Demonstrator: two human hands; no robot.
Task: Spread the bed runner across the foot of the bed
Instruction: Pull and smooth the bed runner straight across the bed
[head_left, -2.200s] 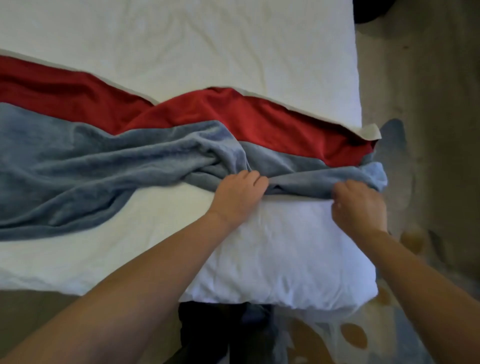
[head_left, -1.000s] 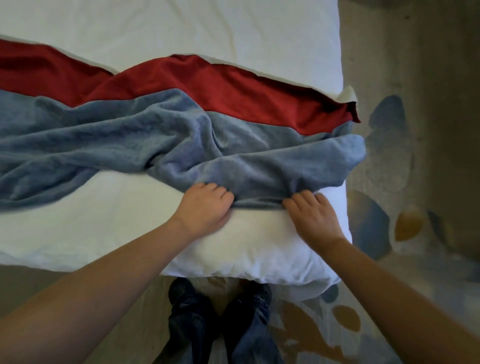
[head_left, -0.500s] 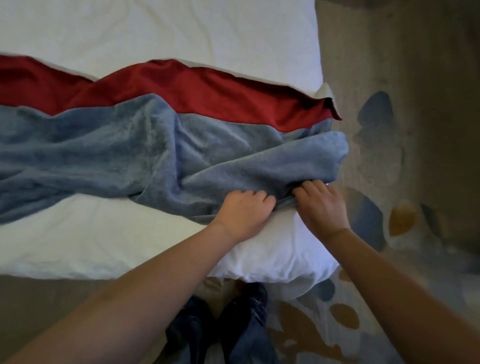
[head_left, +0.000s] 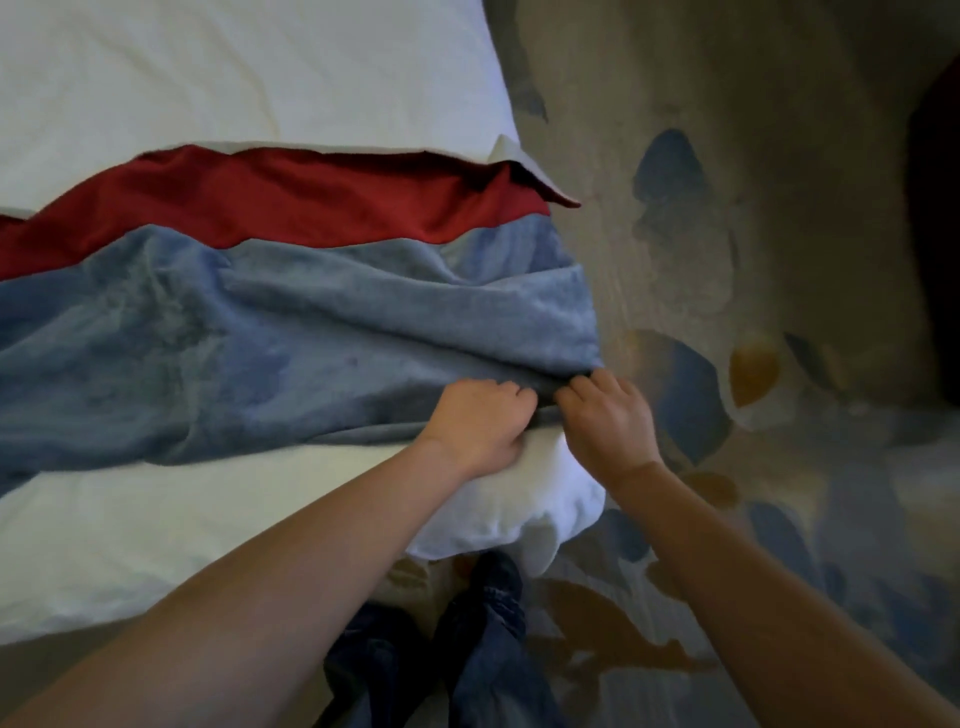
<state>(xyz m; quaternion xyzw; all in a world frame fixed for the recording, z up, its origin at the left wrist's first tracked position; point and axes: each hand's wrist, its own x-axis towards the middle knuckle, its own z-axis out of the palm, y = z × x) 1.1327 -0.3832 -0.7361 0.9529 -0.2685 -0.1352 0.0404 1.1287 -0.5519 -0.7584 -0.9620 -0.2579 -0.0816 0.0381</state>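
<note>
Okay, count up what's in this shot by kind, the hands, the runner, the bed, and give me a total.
hands: 2, the left hand and the right hand, both gripping the runner's near edge
bed runner: 1, with a red band and a blue-grey band
bed: 1, covered in white
Total: 4

no readable text anywhere

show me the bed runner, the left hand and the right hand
bed runner (head_left: 311, 332), head view, blue plush middle
left hand (head_left: 480, 421), head view, back of the hand
right hand (head_left: 608, 421), head view, back of the hand
</note>
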